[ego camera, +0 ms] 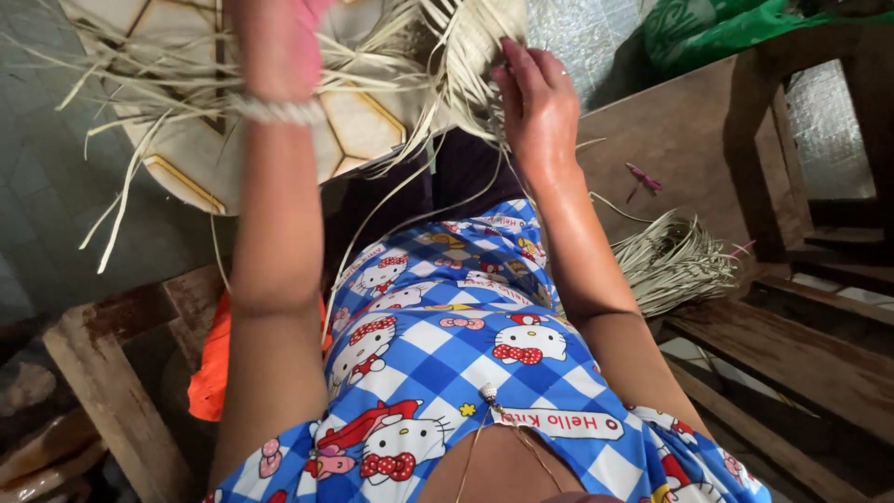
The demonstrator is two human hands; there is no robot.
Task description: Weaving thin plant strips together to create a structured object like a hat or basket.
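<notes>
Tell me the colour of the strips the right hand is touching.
Pale straw-beige, the strips under the right hand; head view.
</notes>
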